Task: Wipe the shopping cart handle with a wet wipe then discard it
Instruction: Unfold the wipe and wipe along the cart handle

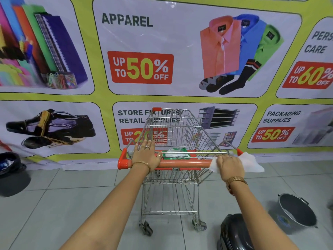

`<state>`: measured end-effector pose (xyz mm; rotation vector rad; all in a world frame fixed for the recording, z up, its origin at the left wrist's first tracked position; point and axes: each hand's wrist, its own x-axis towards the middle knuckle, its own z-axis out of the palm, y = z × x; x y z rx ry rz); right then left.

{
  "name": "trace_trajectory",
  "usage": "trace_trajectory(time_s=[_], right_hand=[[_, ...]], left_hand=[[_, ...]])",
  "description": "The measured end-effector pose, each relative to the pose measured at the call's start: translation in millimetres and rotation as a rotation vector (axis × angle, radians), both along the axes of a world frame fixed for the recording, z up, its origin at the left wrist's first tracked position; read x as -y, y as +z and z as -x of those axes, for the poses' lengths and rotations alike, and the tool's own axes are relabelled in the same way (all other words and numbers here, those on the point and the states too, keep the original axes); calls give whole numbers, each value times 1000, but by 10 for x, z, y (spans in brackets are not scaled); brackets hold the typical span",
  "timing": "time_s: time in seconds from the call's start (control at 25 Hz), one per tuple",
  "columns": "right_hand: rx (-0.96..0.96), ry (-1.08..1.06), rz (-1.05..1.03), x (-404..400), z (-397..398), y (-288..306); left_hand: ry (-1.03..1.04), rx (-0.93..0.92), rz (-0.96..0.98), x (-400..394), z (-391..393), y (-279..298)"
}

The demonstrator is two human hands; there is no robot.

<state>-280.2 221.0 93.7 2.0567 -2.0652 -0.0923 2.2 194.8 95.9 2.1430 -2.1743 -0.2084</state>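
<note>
A wire shopping cart (pixel 173 134) stands in front of me with an orange handle (pixel 182 163) across its near end. My left hand (pixel 146 156) rests over the handle's left part, fingers spread forward onto the basket rim. My right hand (pixel 229 166) presses a white wet wipe (pixel 250 164) against the handle's right end; the wipe sticks out to the right of the hand. A green and white wipes pack (pixel 177 153) lies in the cart's child seat, just behind the handle.
A black bin with a bag liner (pixel 234 233) stands on the tiled floor at the lower right, beside a tilted grey metal bucket (pixel 295 212). Another dark bin (pixel 12 170) sits at the left. A printed sale banner (pixel 140 69) covers the wall behind the cart.
</note>
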Motion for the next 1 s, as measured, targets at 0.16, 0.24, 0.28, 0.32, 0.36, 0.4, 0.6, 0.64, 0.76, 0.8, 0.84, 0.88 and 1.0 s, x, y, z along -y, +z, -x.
trace_trajectory(time_s=[0.16, 0.24, 0.28, 0.32, 0.36, 0.4, 0.6, 0.64, 0.76, 0.8, 0.84, 0.88, 1.0], right_hand=[[54, -74, -9, 67, -392, -9], [103, 22, -3, 40, -729, -60], [131, 75, 12, 16, -820, -78], [157, 112, 20, 0, -829, -74], [155, 140, 20, -3, -760, -66], [112, 153, 7, -11, -630, -58], [26, -39, 14, -16, -62, -2], [39, -76, 16, 3, -136, -9], [86, -26, -8, 29, -579, -57], [107, 24, -1, 19, -716, -68], [129, 62, -1, 0, -797, -70], [134, 91, -5, -13, -797, -60], [50, 108, -51, -45, -449, -26]], left_hand=[[1, 31, 8, -1, 68, -2], [1, 37, 6, 6, 61, -9], [-1, 34, 7, 10, 45, -17], [-3, 29, 6, 15, 18, -22], [-6, 24, 3, 22, -13, -26], [-9, 18, -1, 26, -37, -31], [-3, 26, 4, 28, -28, -36], [-5, 34, 7, 31, -19, -36], [-13, 58, 7, 22, 0, -33], [-15, 59, 6, 18, -8, -29], [-15, 53, 6, 13, -24, -26], [-17, 44, 6, 10, -34, -24], [-11, 33, 9, 0, -56, -26]])
